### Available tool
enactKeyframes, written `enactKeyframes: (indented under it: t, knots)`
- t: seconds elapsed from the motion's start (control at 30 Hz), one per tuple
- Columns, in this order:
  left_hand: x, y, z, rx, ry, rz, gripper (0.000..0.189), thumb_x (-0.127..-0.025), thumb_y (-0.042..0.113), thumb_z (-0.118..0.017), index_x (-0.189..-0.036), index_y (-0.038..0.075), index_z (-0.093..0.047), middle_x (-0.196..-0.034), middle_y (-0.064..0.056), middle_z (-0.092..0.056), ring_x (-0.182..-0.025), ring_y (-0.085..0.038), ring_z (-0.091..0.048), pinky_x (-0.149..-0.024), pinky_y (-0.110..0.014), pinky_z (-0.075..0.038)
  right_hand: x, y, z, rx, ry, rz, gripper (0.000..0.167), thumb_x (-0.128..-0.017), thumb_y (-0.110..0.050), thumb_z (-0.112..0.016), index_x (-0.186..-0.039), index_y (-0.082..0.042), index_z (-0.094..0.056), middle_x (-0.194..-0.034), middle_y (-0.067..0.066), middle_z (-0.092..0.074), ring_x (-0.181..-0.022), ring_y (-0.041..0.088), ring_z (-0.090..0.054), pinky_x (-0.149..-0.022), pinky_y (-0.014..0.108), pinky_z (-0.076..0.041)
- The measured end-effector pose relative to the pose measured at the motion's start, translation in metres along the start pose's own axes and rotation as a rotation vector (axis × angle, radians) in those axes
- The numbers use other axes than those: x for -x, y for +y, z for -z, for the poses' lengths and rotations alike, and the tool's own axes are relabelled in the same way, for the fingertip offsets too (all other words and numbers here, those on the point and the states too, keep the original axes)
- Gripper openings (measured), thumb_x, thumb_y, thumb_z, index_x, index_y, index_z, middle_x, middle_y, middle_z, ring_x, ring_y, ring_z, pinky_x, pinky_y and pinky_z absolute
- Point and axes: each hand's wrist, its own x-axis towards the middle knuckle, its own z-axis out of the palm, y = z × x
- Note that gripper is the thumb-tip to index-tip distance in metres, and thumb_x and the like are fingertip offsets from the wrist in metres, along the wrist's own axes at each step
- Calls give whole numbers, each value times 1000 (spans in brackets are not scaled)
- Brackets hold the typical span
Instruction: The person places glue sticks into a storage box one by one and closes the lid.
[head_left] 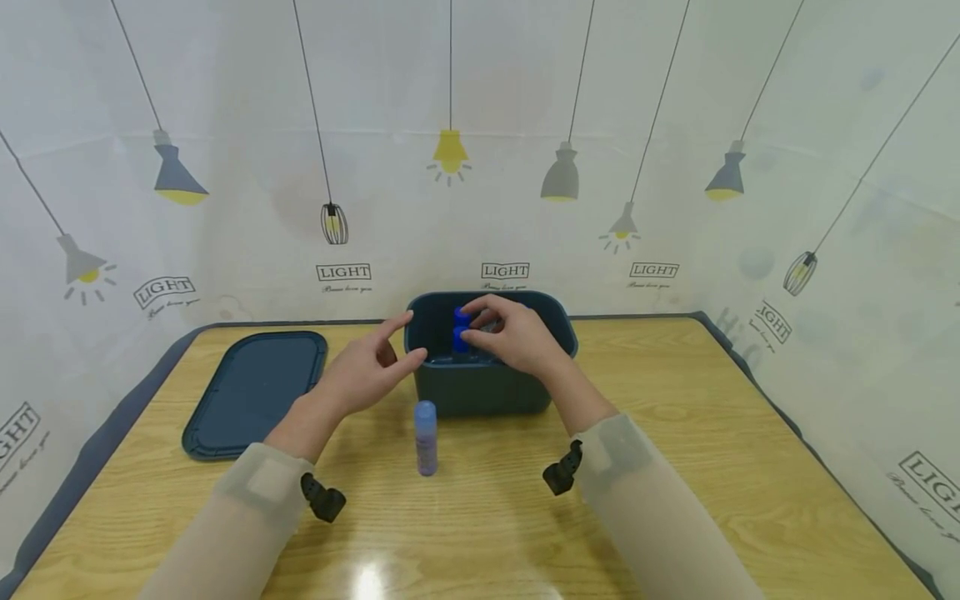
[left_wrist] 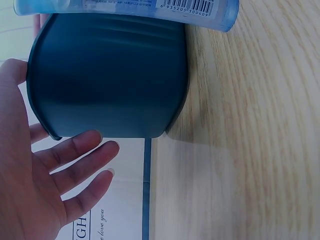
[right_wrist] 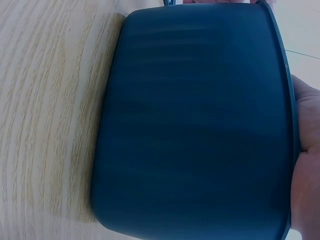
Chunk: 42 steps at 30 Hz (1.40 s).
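A dark teal bin [head_left: 483,392] stands at the table's far side, with blue-capped items [head_left: 460,339] inside its left half. My right hand [head_left: 517,333] reaches over the bin, its curled thumb and index finger pinching at a blue cap; the items' lower parts are hidden by the bin wall. My left hand [head_left: 367,362] is spread at the bin's left end, thumb and index fingertips right at the rim. In the left wrist view its other fingers [left_wrist: 82,182] extend loosely past the bin. A translucent blue-and-purple glue stick [head_left: 426,439] stands upright in front of the bin.
A dark blue tray-like lid [head_left: 258,392] lies flat on the wooden table [head_left: 480,517], left of the bin. Behind the table hangs a pale backdrop [head_left: 390,208] printed with lamps. Small black wrist cameras [head_left: 324,498] are strapped at both sleeves.
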Motion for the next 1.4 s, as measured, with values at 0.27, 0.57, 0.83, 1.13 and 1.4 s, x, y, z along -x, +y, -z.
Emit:
enactKeyframes:
  t: [0.27,0.57,0.83,1.13,1.4]
  knots:
    - [0,0,0,-1,5,-2,82,-106,67,-59,-175,34,-30,-96,-5,-72,-77,-22,-63,-68,-38,-51,1,0,0,-24,24,11,36,-107,-37,-74,-141,-26,-71,-123,1,-77,-101,23,-70,-82,41,-60]
    - [0,0,0,0,11,-8,81,-107,66,-59,-175,34,-30,-94,-5,-71,-76,-21,-63,-68,-38,-51,4,2,3,-70,76,72,38,-108,-33,-72,-144,-19,-70,-126,4,-77,-98,23,-70,-79,39,-59]
    - [0,-2,-2,9,20,-8,81,-106,67,-59,-175,35,-31,-94,-4,-71,-77,-21,-63,-69,-38,-51,4,2,5,-189,158,136,39,-109,-29,-71,-146,-18,-69,-124,8,-76,-95,24,-68,-81,35,-57]
    - [-1,-3,-4,16,22,-7,81,-106,69,-59,-175,36,-30,-94,-5,-71,-79,-21,-63,-70,-38,-51,16,-16,11,-277,158,213,36,-109,-23,-71,-144,-16,-69,-123,9,-77,-97,24,-71,-83,32,-58]
    - [0,-4,-3,11,31,-24,80,-107,67,-59,-174,34,-32,-91,-3,-70,-76,-20,-63,-68,-38,-50,43,-32,-8,-304,-43,249,34,-108,-19,-71,-142,-12,-70,-130,14,-75,-93,22,-70,-80,29,-58]
